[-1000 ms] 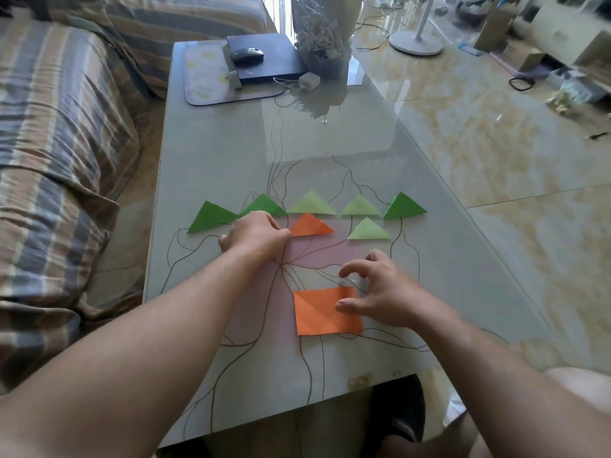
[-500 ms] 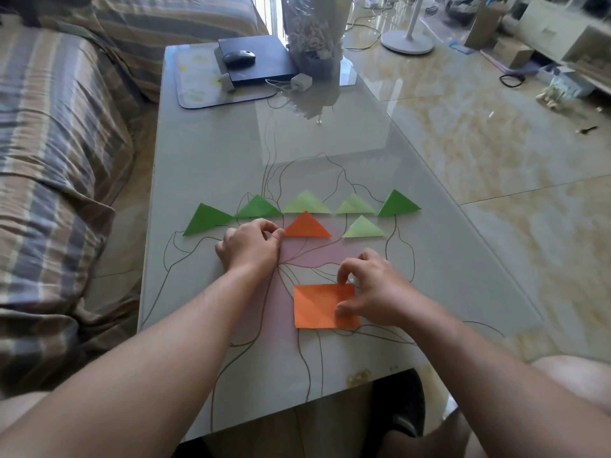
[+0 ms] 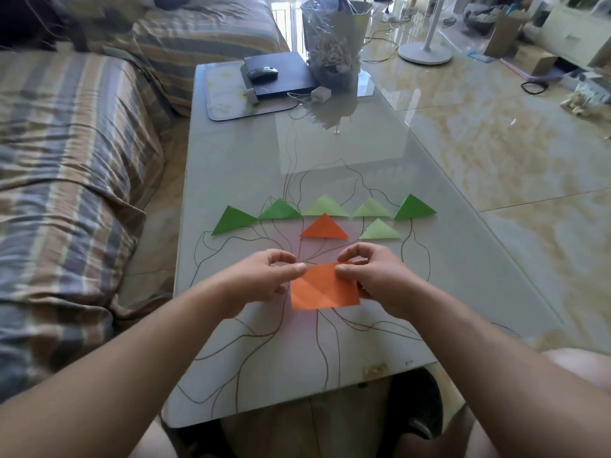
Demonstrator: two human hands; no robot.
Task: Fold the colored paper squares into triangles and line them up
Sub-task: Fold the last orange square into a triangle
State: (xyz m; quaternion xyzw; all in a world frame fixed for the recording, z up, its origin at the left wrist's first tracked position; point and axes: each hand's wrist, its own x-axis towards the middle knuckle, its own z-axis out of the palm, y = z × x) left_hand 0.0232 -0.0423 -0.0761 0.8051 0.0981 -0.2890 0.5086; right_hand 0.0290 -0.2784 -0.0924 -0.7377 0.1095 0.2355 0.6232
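Observation:
An orange paper square [image 3: 324,289] is held just above the glass table [image 3: 231,166] in front of me. My left hand [image 3: 264,279] pinches its upper left corner and my right hand [image 3: 370,276] pinches its upper right corner. Beyond it lies a folded orange triangle [image 3: 324,228] with a light green triangle [image 3: 379,230] to its right. Behind those runs a row of several green triangles, from a dark green one [image 3: 233,219] at the left to another dark green one [image 3: 413,208] at the right.
A striped sofa [image 3: 66,160] runs along the table's left side. At the far end sit a grey mat [image 3: 224,104], a black box [image 3: 281,77] with a mouse [image 3: 263,72], a white charger [image 3: 320,93] and a wrapped bouquet [image 3: 334,41]. A fan base [image 3: 425,56] stands on the floor.
My left hand left the folded orange triangle and came back to the orange square. Both hands now grip the square's top corners, and it has lifted off the table.

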